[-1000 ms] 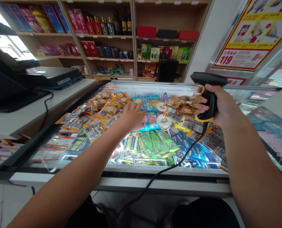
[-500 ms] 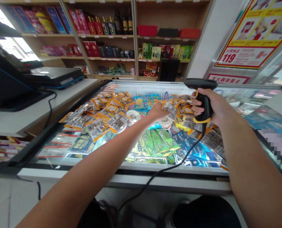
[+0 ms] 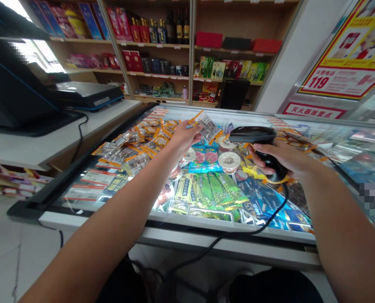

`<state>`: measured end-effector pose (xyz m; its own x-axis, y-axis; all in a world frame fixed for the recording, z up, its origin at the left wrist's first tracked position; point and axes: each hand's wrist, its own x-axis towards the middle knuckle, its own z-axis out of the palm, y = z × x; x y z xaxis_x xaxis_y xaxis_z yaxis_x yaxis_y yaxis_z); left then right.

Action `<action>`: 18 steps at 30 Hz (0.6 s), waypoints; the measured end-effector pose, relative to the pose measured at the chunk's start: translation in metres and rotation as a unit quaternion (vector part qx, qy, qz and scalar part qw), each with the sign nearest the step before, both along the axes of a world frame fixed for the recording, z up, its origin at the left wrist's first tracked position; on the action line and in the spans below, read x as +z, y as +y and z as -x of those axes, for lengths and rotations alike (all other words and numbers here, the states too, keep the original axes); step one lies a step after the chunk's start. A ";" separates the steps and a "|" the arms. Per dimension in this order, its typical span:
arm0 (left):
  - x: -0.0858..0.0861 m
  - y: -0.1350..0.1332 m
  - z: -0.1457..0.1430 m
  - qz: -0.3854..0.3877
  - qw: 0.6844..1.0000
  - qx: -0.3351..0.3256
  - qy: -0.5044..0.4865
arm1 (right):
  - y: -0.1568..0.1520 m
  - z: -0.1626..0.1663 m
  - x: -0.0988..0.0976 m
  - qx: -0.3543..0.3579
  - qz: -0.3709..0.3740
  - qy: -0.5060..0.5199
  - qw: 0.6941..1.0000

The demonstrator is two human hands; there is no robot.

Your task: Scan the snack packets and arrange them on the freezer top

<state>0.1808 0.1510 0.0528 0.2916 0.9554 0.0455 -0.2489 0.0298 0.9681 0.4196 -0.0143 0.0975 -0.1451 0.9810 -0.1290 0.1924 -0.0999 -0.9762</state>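
At the far left, a cash register (image 3: 13, 92) is sitting on the white counter (image 3: 48, 145). Beside it, a heap of snack packets (image 3: 133, 147) is lying on the glass freezer lid (image 3: 89, 185). The left hand (image 3: 183, 135) is reaching over that heap, its fingers pinching one packet (image 3: 207, 126) and holding it clear of the glass. The right hand (image 3: 288, 158) is gripping the handle of the scanner (image 3: 253, 134), whose head is sitting just right of the raised packet.

Scanner (image 3: 253, 134): one, 3 o'clock. Lifted packet (image 3: 206, 126): one, 1 o'clock. Round tubs (image 3: 229, 162): three, centre to 3 o'clock. Till (image 3: 13, 97): one, 10 o'clock. Posters (image 3: 342, 80): two, 2 o'clock. Loose packets (image 3: 137, 162): too many to count.
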 end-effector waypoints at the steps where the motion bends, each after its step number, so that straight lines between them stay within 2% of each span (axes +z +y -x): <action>1: 0.001 -0.001 -0.001 -0.002 1.000 -0.005 0.002 | 0.000 0.000 0.000 0.008 -0.006 -0.009 1.000; 10: -0.002 -0.001 0.000 -0.030 0.999 -0.015 0.029 | 0.001 -0.005 -0.004 -0.004 0.000 -0.052 0.999; 13: -0.002 0.002 0.003 -0.073 0.992 0.017 0.103 | -0.001 -0.003 0.000 -0.015 -0.004 -0.030 0.999; 15: 0.001 0.002 0.008 -0.158 0.962 0.061 0.216 | -0.001 -0.002 0.002 -0.036 -0.021 0.005 0.999; 16: 0.003 0.001 0.012 -0.208 0.931 0.087 0.287 | -0.001 -0.002 0.004 -0.056 -0.029 0.027 0.998; 18: 0.006 -0.002 0.021 -0.282 0.847 0.129 0.432 | 0.000 -0.004 0.007 -0.103 -0.041 0.070 0.991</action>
<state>0.1596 0.1487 0.0590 0.2340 0.8895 0.3923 0.6327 -0.4458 0.6333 0.4239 -0.0140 0.1042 0.0491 0.9980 -0.0408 0.0383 -0.0427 -0.9984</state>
